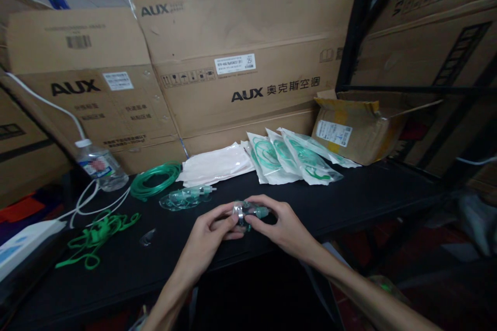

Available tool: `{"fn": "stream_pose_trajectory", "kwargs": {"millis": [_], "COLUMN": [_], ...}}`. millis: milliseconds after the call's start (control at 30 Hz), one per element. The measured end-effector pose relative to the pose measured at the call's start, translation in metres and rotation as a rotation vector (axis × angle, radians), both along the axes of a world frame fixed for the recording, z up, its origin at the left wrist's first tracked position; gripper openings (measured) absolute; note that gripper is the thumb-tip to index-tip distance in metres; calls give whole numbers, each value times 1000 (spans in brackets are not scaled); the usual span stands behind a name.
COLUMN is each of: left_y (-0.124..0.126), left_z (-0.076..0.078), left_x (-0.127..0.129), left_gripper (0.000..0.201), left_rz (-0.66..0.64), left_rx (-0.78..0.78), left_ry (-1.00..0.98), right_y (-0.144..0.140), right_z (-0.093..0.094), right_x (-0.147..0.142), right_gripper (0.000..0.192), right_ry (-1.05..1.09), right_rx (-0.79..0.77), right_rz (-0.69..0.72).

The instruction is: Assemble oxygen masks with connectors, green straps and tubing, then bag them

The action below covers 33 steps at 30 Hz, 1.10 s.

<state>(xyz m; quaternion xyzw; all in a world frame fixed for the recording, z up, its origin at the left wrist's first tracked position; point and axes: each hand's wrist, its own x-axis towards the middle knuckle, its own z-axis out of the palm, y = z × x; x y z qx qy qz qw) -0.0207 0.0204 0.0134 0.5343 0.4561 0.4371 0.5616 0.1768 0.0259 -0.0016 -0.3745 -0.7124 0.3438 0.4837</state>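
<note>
At the left edge of the black bench (349,201) a white power strip (23,243) is seen, with white cables (89,201) running from it toward the back. Just beside it, near the front edge, a tangle of green strap (97,235) is laid out. Behind that, at the back left, a clear water bottle (99,165) is lying on its side against the cardboard boxes (240,36). A coil of green tubing (155,178) is placed to the right of the bottle, and a clear plastic mask (186,197) is set just beside the coil, toward the middle of the bench.

Near the front edge, at the middle, a small clear and green mask part (248,212) is held just above the bench between both hands. The grip of the left hand (209,232) is closed on its left end, fingers and thumb pinched around a shiny ring. The grip of the right hand (283,225) is closed over its right end, fingers curled across the top.

Toward the back edge, flat white bags (217,165) are stacked, and sealed packets (295,158) with green contents are fanned out to their right. At the back right a torn cardboard parcel (357,126) is resting.
</note>
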Motion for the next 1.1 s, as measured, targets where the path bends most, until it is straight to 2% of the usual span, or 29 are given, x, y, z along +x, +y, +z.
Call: {"fn": "stream_pose_trajectory", "kwargs": {"millis": [167, 567, 700, 800, 900, 1100], "left_y": [-1, -2, -2, -6, -11, -11], "left_z": [-4, -5, -8, -8, -7, -12], "left_x": [1, 1, 3, 5, 10, 18], "left_gripper": [46, 38, 36, 27, 26, 27], "left_rz": [-8, -18, 90, 174, 142, 141], "left_rx": [49, 88, 169, 294, 364, 322], "left_ry": [12, 63, 55, 175, 283, 202], "right_y": [-3, -6, -5, -5, -5, -5], "right_z": [3, 1, -2, -4, -6, -8], "right_x": [-2, -11, -12, -13, -14, -13], "right_gripper": [16, 13, 22, 23, 20, 19], "right_ry": [-19, 3, 40, 62, 66, 38], "right_rx": [3, -7, 26, 50, 85, 132], "right_rz": [0, 11, -47, -90, -110, -135]}}
